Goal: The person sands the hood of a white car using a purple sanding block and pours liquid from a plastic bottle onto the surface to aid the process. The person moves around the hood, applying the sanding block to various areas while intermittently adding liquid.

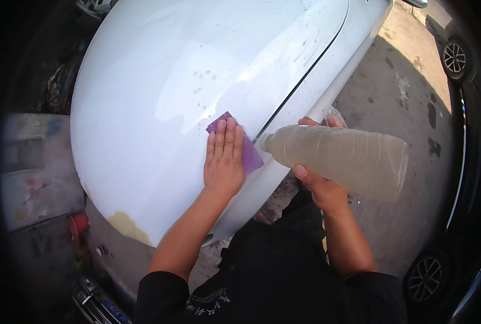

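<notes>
Editor: Where does the purple sheet point(251, 157) lie?

Photographer: Flat on a white car panel point(143, 113), beneath the fingers of the person's left hand point(224, 167), its corners showing on both sides of them.

Editor: And the grip there?

Photographer: Nothing is clamped. The hand lies palm down, fingers stretched out and nearly together, apparently so that pressure spreads over the sheet and keeps it against the curve. Whether a fingertip hooks an edge, I cannot tell.

Editor: The right hand point(325, 187)?

Photographer: Wrapped firmly around a plastic bottle point(348, 156) of cloudy liquid, to the right of the sheet, thumb on the near side and fingers on the far side. Such a hold probably steadies a full, flexible body.

Editor: Why sideways?

Photographer: The mouth points at the sheet, just beside it, and a thin streak seems to cross the gap. That angle likely delivers liquid right where the left hand presses.

Editor: What else surrounds the sheet?

Photographer: Droplets point(200, 75) dot the panel beyond it; a dark seam point(305, 75) runs to its right, down toward the bottle's mouth; a tan patch point(129, 227) marks the panel's edge, below and left of it.
</notes>
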A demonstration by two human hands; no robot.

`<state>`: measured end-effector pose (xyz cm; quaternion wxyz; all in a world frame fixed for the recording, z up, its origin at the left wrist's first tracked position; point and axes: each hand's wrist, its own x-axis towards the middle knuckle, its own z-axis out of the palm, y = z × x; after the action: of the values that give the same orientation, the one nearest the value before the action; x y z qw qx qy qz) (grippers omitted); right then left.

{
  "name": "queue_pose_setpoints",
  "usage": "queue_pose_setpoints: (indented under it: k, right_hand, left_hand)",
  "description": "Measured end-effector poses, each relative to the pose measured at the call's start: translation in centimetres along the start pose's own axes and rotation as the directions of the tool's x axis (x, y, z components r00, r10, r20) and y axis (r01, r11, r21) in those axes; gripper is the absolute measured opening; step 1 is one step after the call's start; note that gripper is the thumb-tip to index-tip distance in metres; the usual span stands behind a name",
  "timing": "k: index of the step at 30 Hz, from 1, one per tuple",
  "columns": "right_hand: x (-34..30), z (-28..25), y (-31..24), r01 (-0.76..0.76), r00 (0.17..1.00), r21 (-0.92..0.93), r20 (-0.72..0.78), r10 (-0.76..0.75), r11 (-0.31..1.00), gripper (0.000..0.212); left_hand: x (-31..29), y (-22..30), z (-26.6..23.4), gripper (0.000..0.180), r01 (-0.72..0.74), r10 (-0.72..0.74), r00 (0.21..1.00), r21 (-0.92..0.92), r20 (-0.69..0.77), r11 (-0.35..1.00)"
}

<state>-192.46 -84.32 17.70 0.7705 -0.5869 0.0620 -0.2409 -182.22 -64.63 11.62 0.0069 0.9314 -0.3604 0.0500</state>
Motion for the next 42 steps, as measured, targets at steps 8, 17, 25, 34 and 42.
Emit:
queue_pose_setpoints:
  k: [8, 17, 25, 34, 42]
  right_hand:
    - [8.2, -6.9, -3.2, 0.121, 0.991, -0.042, -0.054, -0.123, 0.992, 0.103]
    - [5.9, -4.2, -2.0, 0.106, 0.993, 0.085, -0.063, -0.101, 0.991, 0.093]
    - [3.6, -1.2, -1.0, 0.085, 0.996, 0.072, 0.004, -0.085, 0.994, 0.092]
    - [6.9, -1.6, -4.2, 0.159, 0.987, 0.004, 0.018, -0.159, 0.987, 0.096]
    - [4.8, 3.3, -2.3, 0.105, 0.964, 0.050, 0.239, -0.114, 0.993, 0.092]
  left_hand:
    - [23.3, 8.4, -0.2, 0.068, -0.086, 0.114, 0.990, 0.278, -0.088, 0.957]
    - [1.0, -0.4, 0.0, 0.082, 0.095, -0.095, 0.995, -0.026, -0.006, 0.995]
    - [-4.3, -3.2, -0.3, 0.083, 0.167, -0.168, 0.985, -0.033, -0.038, 0.985]
    - [14.8, 2.6, -1.8, 0.079, 0.135, -0.156, 0.977, -0.150, -0.143, 0.980]
    - [-14.2, -9.3, 0.3, 0.079, 0.528, -0.531, 0.817, -0.077, -0.226, 0.846]
